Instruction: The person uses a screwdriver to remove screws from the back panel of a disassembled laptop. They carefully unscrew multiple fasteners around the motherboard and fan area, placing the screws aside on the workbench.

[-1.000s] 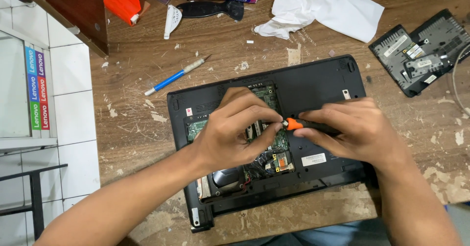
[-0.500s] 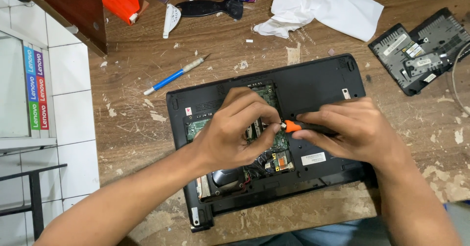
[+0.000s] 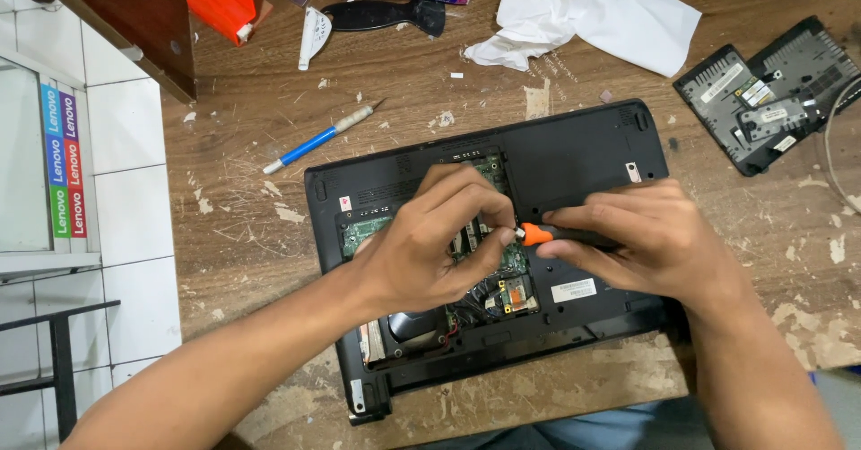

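Observation:
A black laptop (image 3: 583,150) lies upside down on the wooden table, its bottom cover off and the green circuit board (image 3: 363,233) showing. My right hand (image 3: 641,239) grips a screwdriver with an orange collar (image 3: 536,234), its tip pointing left into the open bay. My left hand (image 3: 435,244) rests over the board, fingertips pinched at the screwdriver's tip. What lies under the fingers is hidden.
A blue-handled craft knife (image 3: 316,139) lies left of the laptop. Two removed black covers (image 3: 762,100) sit at the right, crumpled white paper (image 3: 592,11) and a black scraper (image 3: 386,12) at the back. An orange object (image 3: 222,0) stands near a dark wooden shelf (image 3: 134,15).
Both hands stay over the open bay; the screwdriver and fingers have barely shifted.

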